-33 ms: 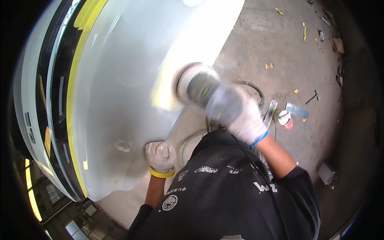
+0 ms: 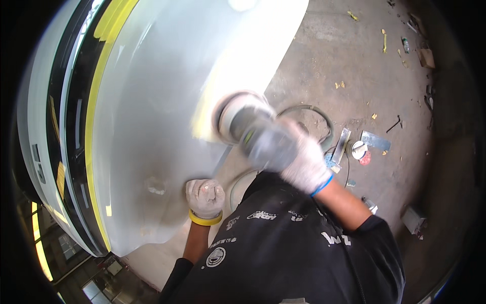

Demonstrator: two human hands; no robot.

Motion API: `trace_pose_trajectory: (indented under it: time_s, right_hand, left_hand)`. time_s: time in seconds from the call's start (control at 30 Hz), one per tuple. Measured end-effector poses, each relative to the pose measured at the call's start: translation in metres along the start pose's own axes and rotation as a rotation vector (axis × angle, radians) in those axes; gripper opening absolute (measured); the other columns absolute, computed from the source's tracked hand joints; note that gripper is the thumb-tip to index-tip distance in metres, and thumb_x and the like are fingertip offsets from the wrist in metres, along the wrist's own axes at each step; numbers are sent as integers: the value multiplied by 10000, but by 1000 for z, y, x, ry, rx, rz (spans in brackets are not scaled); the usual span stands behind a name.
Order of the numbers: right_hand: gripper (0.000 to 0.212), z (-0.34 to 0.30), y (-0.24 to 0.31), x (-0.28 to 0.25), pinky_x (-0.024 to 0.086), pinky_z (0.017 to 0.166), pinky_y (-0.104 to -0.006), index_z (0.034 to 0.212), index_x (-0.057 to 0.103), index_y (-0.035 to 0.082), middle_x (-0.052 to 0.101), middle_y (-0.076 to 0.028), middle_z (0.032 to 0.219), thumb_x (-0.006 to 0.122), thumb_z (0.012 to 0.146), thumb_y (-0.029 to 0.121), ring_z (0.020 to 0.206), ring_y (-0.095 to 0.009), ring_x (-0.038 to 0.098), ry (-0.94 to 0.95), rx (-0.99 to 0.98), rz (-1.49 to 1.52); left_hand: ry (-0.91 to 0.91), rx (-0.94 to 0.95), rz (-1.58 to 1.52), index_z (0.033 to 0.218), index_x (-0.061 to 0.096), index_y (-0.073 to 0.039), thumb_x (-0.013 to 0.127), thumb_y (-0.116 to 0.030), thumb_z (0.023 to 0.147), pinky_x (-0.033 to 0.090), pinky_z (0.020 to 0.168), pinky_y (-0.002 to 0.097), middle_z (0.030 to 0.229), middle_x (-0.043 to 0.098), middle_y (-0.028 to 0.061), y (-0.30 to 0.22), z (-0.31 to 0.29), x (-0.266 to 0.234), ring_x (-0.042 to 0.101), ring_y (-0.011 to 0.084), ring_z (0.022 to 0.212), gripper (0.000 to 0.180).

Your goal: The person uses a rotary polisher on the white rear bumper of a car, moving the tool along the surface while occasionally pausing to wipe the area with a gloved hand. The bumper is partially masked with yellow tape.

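Observation:
My right hand, in a white glove with a blue cuff, is wrapped round a grey and black orbital sander. The sander's round pad lies against a pale grey vehicle panel, on the yellowish-white patch near its right edge. Motion blurs the tool and the glove. Lower down, my left hand, gloved and yellow-cuffed, is closed in a fist at the panel's edge. What lies inside its fingers, if anything, is hidden.
Yellow masking tape runs down the panel's left side beside black trim. On the concrete floor at right are a hose, metal strips, a white tin, a red disc and tape scraps.
The sander and my right hand have shifted down and slightly left along the panel's edge, uncovering more of the hose and a blue disc on the floor. My left hand has barely moved.

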State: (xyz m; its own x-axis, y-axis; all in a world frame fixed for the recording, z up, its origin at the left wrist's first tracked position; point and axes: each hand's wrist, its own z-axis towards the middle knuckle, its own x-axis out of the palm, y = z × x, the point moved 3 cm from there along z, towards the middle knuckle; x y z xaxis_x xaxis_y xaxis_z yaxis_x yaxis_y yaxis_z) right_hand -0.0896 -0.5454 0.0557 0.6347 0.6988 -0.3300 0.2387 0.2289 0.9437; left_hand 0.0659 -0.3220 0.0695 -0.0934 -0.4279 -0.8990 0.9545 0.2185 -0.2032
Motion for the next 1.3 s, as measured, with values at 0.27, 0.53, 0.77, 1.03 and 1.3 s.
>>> trace_pose_trajectory:
  time_s: [0.27, 0.53, 0.77, 1.03, 1.3]
  right_hand:
    - [690, -9, 16, 9, 522, 842, -426, 1313, 481, 56, 649, -217, 1040, 757, 693, 179, 962, -367, 651, 197, 50, -174]
    - [287, 80, -31, -80, 534, 726, -340, 997, 651, 7, 693, -146, 894, 690, 726, 92, 801, -231, 680, -149, 169, 5]
    - [399, 66, -25, -64, 538, 770, -344, 1084, 591, -11, 686, -119, 940, 730, 719, 69, 861, -232, 678, -124, -1, -29]
    - [757, -7, 23, 8, 526, 859, -399, 1345, 461, 62, 660, -198, 1023, 803, 687, 216, 969, -346, 665, 263, 61, -52]
    - [679, -5, -9, -5, 527, 868, -376, 1307, 512, 35, 640, -161, 1106, 801, 709, 175, 1017, -271, 643, 140, 266, 303]
  left_hand:
    - [49, 38, -336, 781, 575, -86, 695, -162, 713, 456, 554, 391, 689, 575, 75, -25, 33, 17, 557, 297, 591, 157]
    - [131, -68, -342, 800, 582, -76, 637, -91, 732, 471, 616, 408, 730, 613, 80, -33, 0, 38, 583, 296, 634, 89]
    - [180, -347, -634, 897, 609, -24, 599, -69, 794, 489, 692, 363, 809, 631, 91, -39, 9, 49, 610, 253, 718, 113]
    - [4, -985, -1530, 1212, 561, 58, 529, -319, 976, 502, 865, 305, 1110, 654, 118, -48, 3, 43, 624, 154, 980, 445]
    - [163, -831, -1355, 1206, 538, 23, 588, -252, 938, 490, 850, 315, 1075, 616, 111, -74, 58, 46, 611, 171, 982, 388]
